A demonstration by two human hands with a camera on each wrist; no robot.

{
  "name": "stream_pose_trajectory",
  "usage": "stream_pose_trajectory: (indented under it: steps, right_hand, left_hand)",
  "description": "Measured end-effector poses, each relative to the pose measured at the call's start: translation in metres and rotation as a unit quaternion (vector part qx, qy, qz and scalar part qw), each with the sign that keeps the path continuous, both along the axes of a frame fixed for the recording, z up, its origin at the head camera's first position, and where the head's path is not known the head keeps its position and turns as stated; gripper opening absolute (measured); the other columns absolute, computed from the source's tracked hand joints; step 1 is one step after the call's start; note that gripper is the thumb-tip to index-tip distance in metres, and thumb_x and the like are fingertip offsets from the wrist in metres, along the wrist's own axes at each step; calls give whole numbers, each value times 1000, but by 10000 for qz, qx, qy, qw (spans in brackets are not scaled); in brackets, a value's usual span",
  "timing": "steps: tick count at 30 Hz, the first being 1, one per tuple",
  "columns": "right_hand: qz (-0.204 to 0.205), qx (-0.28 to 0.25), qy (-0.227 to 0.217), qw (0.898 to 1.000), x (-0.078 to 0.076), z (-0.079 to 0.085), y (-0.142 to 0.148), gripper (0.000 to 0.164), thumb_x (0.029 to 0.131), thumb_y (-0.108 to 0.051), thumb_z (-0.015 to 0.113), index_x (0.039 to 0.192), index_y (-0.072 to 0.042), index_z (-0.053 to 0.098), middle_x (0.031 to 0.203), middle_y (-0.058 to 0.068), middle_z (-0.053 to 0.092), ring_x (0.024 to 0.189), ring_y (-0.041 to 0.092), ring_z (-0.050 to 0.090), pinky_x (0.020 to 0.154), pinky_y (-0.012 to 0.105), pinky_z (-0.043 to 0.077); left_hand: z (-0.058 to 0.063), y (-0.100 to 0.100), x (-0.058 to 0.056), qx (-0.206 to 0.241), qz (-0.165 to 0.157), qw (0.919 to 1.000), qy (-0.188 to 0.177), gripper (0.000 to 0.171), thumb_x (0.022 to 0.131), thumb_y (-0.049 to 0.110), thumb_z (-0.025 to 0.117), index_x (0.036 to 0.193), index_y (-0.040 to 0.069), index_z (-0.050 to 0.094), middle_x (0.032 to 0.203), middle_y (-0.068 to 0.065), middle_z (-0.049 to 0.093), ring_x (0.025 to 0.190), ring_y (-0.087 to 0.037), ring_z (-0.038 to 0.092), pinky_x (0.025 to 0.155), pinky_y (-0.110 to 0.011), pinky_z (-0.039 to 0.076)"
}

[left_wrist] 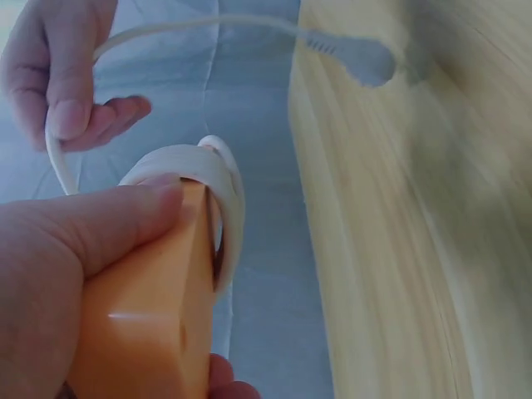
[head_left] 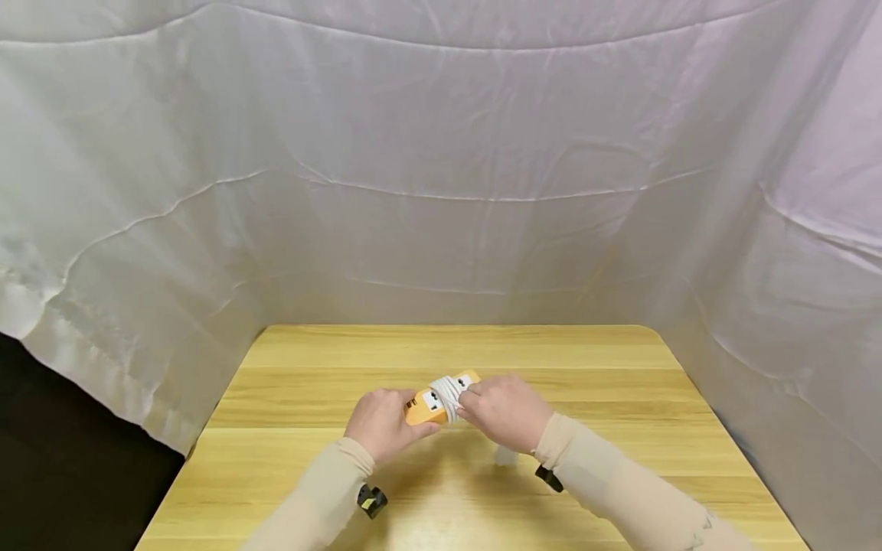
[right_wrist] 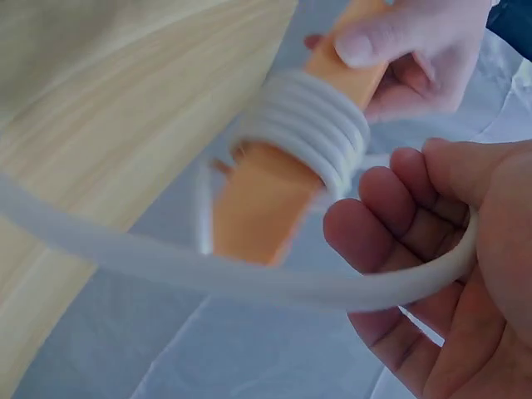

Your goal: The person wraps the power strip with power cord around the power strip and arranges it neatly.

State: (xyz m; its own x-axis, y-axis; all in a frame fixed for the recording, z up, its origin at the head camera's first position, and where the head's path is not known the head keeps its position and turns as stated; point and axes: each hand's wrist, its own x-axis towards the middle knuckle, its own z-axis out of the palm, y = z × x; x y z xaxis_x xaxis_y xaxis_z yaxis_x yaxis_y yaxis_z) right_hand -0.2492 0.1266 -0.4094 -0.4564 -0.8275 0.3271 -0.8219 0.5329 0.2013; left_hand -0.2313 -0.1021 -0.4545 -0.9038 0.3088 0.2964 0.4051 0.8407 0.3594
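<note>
An orange power strip point(head_left: 419, 412) with white socket faces is held above the table, tilted up to the right. My left hand point(head_left: 386, 423) grips its near left end, thumb along one side and fingertips showing below in the left wrist view. White cord point(right_wrist: 303, 125) is wound in several turns around the strip's middle. My right hand point(head_left: 506, 412) is at the strip's other end and holds the free length of cord point(right_wrist: 249, 283) between thumb and curled fingers. From that length hangs the white plug point(left_wrist: 366, 62), blurred and pale in the head view.
Beneath the hands lies a light wooden table point(head_left: 289, 459). Pale grey curtains point(head_left: 441, 245) enclose its back and sides. A dark area point(head_left: 69, 459) shows beyond the left curtain. Each wrist wears a small black camera point(head_left: 372, 500).
</note>
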Motion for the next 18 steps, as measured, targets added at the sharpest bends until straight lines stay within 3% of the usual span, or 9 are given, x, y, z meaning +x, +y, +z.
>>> stream_pose_trajectory:
  steps: [9,18]
  right_hand:
    - [-150,-471,-195,9986,8,-6,4,22,90,-29,67,75,-17,56,67,-8,59,51,2,41,47,20,37]
    - [95,-953,-272,9950,10,-11,6,14,90,-23,67,80,-15,60,64,-11,53,52,1,42,49,19,40]
  left_hand:
    - [9,1,-2,294,132,9992,249,48,74,51,78,95,9,71,61,10,55,45,-1,38,42,-20,31]
    - [17,1,-5,417,240,9983,324,61,74,55,76,107,4,71,71,5,65,49,-1,41,44,-20,33]
